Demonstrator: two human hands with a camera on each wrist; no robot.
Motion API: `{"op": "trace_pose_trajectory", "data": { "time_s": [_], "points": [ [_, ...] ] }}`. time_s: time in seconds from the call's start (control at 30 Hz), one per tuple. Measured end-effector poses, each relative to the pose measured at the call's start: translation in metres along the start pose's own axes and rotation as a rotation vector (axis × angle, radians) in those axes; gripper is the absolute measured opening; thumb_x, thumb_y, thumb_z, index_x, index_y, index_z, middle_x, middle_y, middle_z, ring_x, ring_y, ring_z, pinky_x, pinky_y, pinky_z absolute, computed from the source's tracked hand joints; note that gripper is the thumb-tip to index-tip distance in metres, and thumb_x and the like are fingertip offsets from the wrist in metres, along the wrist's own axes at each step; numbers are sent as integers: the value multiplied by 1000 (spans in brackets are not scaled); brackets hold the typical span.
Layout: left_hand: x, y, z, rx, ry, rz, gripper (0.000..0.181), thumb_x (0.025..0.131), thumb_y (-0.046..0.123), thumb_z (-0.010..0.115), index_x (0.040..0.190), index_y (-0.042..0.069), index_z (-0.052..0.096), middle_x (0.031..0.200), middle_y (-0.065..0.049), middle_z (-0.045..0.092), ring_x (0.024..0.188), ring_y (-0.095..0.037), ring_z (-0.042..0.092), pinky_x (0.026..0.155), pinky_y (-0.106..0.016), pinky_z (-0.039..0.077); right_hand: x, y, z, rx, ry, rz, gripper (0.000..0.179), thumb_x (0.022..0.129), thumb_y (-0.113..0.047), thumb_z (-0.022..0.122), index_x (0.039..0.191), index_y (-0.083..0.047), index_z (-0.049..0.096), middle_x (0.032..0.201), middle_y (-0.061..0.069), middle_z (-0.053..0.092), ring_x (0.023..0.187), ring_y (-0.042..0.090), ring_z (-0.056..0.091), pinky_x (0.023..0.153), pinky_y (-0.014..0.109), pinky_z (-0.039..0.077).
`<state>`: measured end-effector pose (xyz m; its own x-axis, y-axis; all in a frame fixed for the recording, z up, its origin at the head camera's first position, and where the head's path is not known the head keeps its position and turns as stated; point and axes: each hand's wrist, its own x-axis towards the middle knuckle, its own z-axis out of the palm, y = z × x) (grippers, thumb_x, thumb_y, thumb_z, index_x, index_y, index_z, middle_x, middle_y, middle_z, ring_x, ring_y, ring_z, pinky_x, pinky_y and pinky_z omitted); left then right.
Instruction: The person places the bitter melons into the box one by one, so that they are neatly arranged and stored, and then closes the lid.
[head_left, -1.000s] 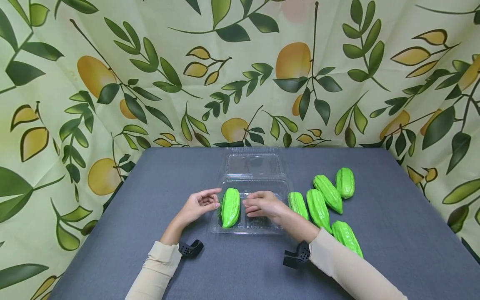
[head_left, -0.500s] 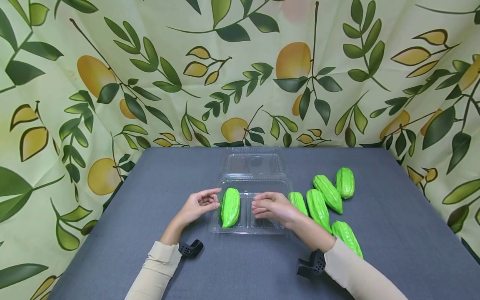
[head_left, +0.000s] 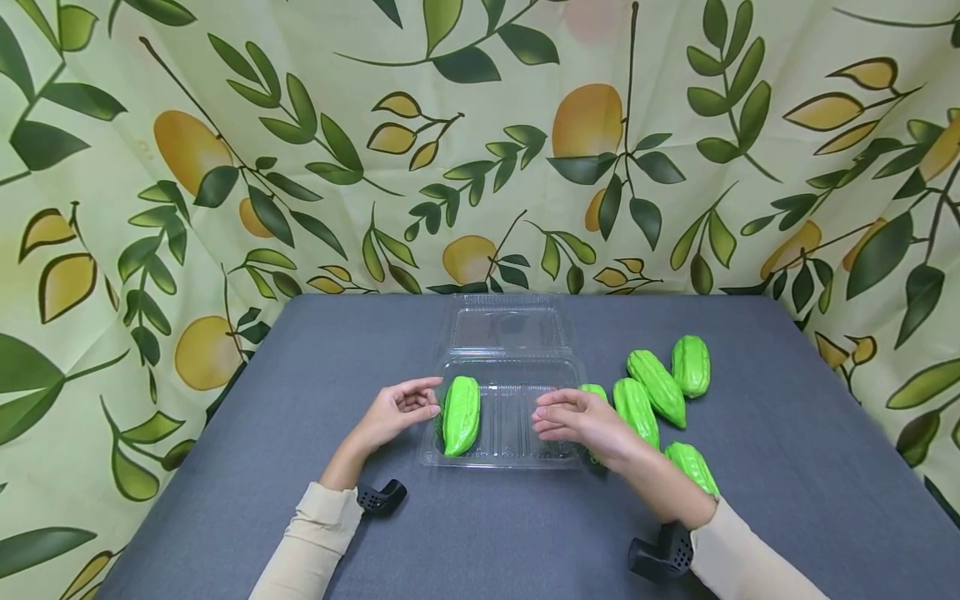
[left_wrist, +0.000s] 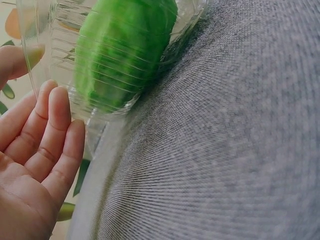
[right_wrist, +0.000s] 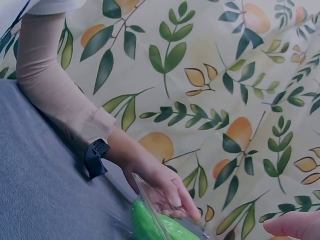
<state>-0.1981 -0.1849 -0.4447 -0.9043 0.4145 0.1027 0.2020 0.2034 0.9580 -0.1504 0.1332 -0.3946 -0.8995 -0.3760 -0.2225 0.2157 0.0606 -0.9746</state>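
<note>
One green ridged bitter melon (head_left: pixel 462 417) lies lengthwise in the left side of a clear plastic clamshell box (head_left: pixel 510 461). My left hand (head_left: pixel 397 411) stays at the box's left wall, thumb and index finger extended to the rim; in the left wrist view, the hand's fingers (left_wrist: pixel 61 107) are close against the plastic, and whether they press it is unclear. My right hand (head_left: pixel 577 421) hovers over the right part of the box, fingers together and slightly bent, holding nothing. Behind it, another bitter melon (head_left: pixel 594 390) is mostly hidden.
More bitter melons lie right of the box: one near the right hand (head_left: pixel 636 411), one slanted (head_left: pixel 657 387), one farther back (head_left: pixel 691 367), one nearer the forearm (head_left: pixel 690 467). The box lid (head_left: pixel 510 329) is folded back on the grey table (head_left: pixel 360 333). A leaf-patterned cloth (head_left: pixel 480 167) hangs behind.
My right hand has drawn away to the right, from beside the boxed bitter melon to the box's right edge. My left hand and the bitter melons have not moved.
</note>
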Motion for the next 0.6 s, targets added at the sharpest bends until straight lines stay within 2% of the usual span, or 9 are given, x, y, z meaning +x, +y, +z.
{"op": "trace_pose_trajectory", "data": {
  "time_s": [0.07, 0.27, 0.47, 0.6],
  "points": [
    [0, 0, 0, -3, -1, 1, 48, 87, 0, 66, 131, -12, 51, 94, -2, 60, 84, 3, 59, 76, -13, 51, -3, -1, -4, -1, 5, -4, 49, 96, -13, 56, 129, 19, 40, 101, 6, 67, 90, 10, 69, 85, 25, 58],
    [-1, 1, 0, 0, 0, -4, 48, 87, 0, 65, 131, -12, 51, 95, -4, 60, 84, 2, 59, 76, -12, 51, -13, 0, -18, -22, 9, -22, 50, 96, -14, 55, 129, 20, 38, 100, 2, 67, 92, 10, 69, 85, 23, 57],
    [-1, 0, -1, 0, -6, 1, 48, 87, 1, 65, 131, -13, 50, 92, 4, 59, 84, 3, 59, 77, -12, 51, -23, 1, -29, -45, 20, -14, 52, 97, -16, 56, 130, 19, 38, 102, 2, 68, 93, 10, 70, 86, 24, 57],
    [-1, -1, -1, -1, -7, 7, 48, 87, 1, 65, 131, -12, 50, 93, 2, 59, 84, 3, 59, 77, -13, 51, -28, -1, -37, -41, 24, -11, 52, 98, -17, 55, 131, 19, 38, 101, -1, 69, 93, 9, 70, 86, 23, 57]
  ]
}}
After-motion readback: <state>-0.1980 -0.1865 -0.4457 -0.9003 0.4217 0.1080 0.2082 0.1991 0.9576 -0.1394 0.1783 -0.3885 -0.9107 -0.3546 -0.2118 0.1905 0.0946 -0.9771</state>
